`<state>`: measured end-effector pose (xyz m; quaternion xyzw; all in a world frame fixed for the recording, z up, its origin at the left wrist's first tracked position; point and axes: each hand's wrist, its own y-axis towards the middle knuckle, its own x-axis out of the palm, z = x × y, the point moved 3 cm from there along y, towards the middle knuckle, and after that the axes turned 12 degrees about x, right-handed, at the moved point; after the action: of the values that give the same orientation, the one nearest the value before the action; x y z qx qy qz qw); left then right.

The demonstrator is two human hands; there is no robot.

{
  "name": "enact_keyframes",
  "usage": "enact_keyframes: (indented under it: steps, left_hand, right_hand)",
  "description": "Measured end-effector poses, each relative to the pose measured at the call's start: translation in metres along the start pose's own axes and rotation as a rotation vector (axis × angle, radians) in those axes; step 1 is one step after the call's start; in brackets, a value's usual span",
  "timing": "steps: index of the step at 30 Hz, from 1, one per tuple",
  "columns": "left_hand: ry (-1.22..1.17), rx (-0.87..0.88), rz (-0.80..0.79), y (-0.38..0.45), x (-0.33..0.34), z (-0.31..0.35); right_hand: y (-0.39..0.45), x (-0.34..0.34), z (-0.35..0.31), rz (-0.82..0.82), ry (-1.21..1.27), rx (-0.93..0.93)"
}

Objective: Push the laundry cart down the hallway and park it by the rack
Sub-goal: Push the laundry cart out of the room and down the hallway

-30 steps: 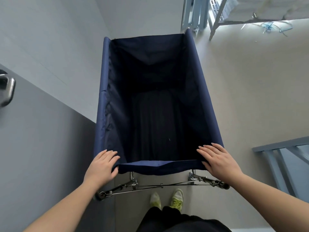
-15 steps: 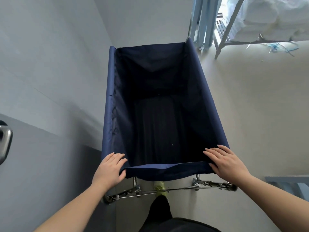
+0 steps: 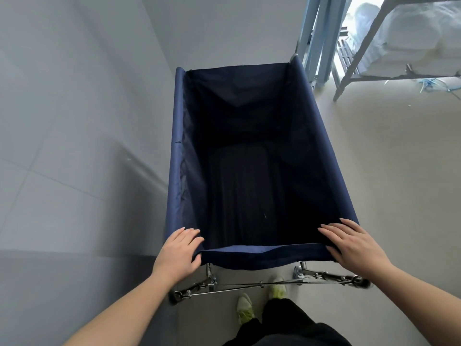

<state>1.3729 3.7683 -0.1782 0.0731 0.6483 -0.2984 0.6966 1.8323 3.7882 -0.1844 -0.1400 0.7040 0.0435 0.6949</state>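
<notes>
A navy fabric laundry cart [image 3: 324, 156] fills the middle of the view, its deep bag dark and apparently empty. Its crossed chrome frame shows below the near rim. My left hand [image 3: 178, 255] grips the near left corner of the rim. My right hand [image 3: 354, 245] rests on the near right corner, fingers spread over the fabric. A grey metal rack [image 3: 359, 52] loaded with white bundles stands at the top right, just beyond the cart's far right corner.
A grey wall [image 3: 74, 121] runs close along the cart's left side. Light blue posts [image 3: 316, 33] stand beside the rack. The beige floor [image 3: 399, 171] stretches to the right. My shoes [image 3: 245, 308] are behind the cart frame.
The cart and I have moved forward along the hallway. The rack at the top right is nearer and larger. The door handle at the left and the blue frame at the right have dropped out of view.
</notes>
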Motion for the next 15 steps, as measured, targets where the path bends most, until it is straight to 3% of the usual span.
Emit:
enact_keyframes:
  steps: [15]
  left_hand:
    - [-0.009, -0.029, -0.014, 0.159, -0.058, -0.074]
  right_hand:
    - [0.187, -0.030, 0.070, -0.039, 0.027, -0.022]
